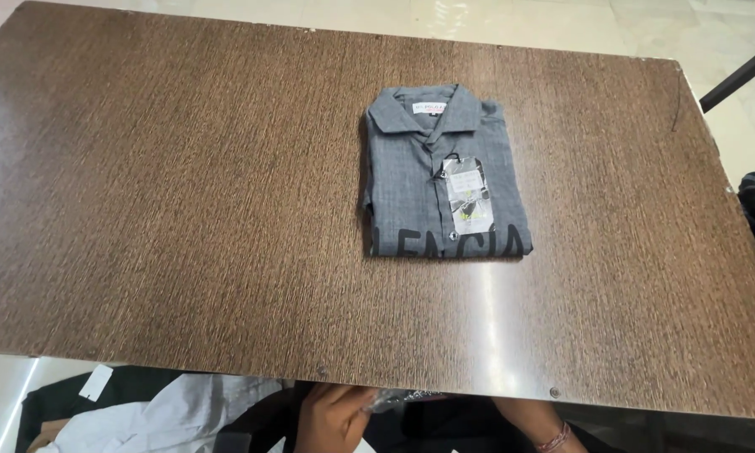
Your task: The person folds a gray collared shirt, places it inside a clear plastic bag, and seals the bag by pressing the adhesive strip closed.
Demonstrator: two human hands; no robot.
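At the table's [184,210] near edge, toward six o'clock, the left hand [331,418] is curled around a crinkly clear plastic wrapper [394,399], pinching it just below the tabletop. The right hand is hidden; only a forearm with a wrist bracelet [553,438] shows at five o'clock, so its state cannot be told. A folded grey shirt [440,176] with a hang tag [468,197] lies toward one o'clock, well apart from both. Pale clothing [159,411] sits at seven o'clock.
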